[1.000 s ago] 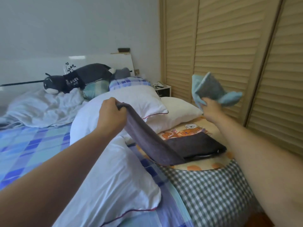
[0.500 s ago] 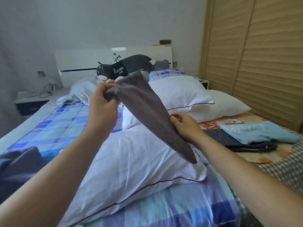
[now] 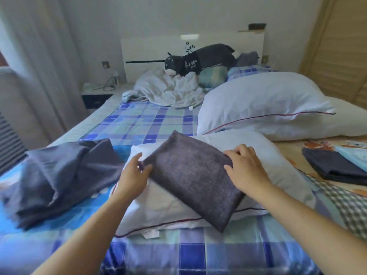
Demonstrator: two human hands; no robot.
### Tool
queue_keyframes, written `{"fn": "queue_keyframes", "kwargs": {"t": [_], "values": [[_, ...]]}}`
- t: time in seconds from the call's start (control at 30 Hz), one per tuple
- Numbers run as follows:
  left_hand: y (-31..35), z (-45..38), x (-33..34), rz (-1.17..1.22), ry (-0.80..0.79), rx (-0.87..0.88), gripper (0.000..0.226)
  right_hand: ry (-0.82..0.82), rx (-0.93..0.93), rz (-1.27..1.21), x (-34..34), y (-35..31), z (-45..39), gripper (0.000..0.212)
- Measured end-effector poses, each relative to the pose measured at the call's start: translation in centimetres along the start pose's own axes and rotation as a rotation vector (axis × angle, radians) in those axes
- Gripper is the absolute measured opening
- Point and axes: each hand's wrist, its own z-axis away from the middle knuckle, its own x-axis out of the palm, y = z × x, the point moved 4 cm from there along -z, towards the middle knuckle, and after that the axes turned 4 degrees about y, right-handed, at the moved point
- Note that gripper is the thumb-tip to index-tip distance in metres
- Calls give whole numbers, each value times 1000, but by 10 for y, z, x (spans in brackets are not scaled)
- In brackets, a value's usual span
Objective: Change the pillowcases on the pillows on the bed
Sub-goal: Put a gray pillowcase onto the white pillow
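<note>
At the far left a curtain (image 3: 29, 62) hangs beside a small nightstand (image 3: 97, 96) with a cable on it. On the near left of the bed (image 3: 151, 122), which is covered in a blue plaid sheet, lies a crumpled dark blue cloth (image 3: 61, 175).

The left hand (image 3: 134, 175) reaches to the left corner of a folded grey pillowcase (image 3: 192, 181). Its fingers are spread and fairly straight above the corner, while the thumb presses on the fabric edge; whether it pinches the cloth between thumb and fingers cannot be told. The pillowcase lies flat and slanted across the near white pillow (image 3: 264, 155), its lower corner hanging past the pillow's front edge onto the sheet.

The right hand (image 3: 246, 167) rests on the pillowcase's right edge, with its fingers loosely curved and its thumb lying on the grey fabric, so it presses rather than clutches.

Behind, a rumpled white blanket (image 3: 168, 90) and a dark plush toy (image 3: 200, 60) sit by the headboard (image 3: 155, 50). A second white pillow (image 3: 258, 102) is stacked on another to the right. At the far right a folded dark cloth (image 3: 333, 167) lies on a cartoon-print cover, near the slatted wardrobe doors (image 3: 337, 46).
</note>
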Motion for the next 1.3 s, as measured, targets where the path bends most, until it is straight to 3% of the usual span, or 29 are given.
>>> {"fn": "queue_keyframes", "kwargs": {"t": [0.1, 0.17, 0.3, 0.37, 0.43, 0.5, 0.57, 0.6, 0.7, 0.83, 0.93, 1.03, 1.07, 1.23, 1.3], "values": [[10, 1, -3, -52, 39, 47, 26, 57, -22, -3, -7, -6, 8, 35], [18, 16, -9, -101, 99, 73, 27, 200, -38, -66, -17, -10, 23, 31], [11, 62, -16, -26, 141, -114, 17, 427, 148, -312, -29, -14, 75, 33], [8, 79, -8, 394, -8, -319, 18, 296, 259, -371, -16, -8, 94, 38], [8, 92, 0, 746, -167, -524, 19, 10, 305, -387, 2, -6, 109, 47], [2, 92, 1, 715, -135, -522, 20, -157, 339, -424, 12, -9, 120, 46], [-2, 91, -5, 566, -40, -404, 11, -184, 374, -563, 13, -18, 121, 46], [0, 93, -8, 518, -41, -357, 24, -187, 383, -669, 10, -26, 118, 53], [18, 104, -14, 464, -148, -221, 51, -224, 239, -778, -2, -57, 91, 87], [36, 111, -26, 380, -329, -85, 62, -512, -28, -625, 0, -116, 69, 116], [55, 118, -40, 462, -508, -103, 81, -514, -30, -795, -4, -138, 65, 100], [84, 117, -55, 563, -655, -100, 78, -377, 33, -931, -27, -130, 42, 35], [91, 108, -60, 578, -655, -111, 79, -328, 74, -976, -35, -124, 30, 24], [144, 12, -117, 474, -343, -19, 80, -16, 305, -1157, -108, -90, -65, 28], [168, -22, -146, 539, -263, -36, 77, 81, 356, -1289, -147, -74, -108, 31]]}}
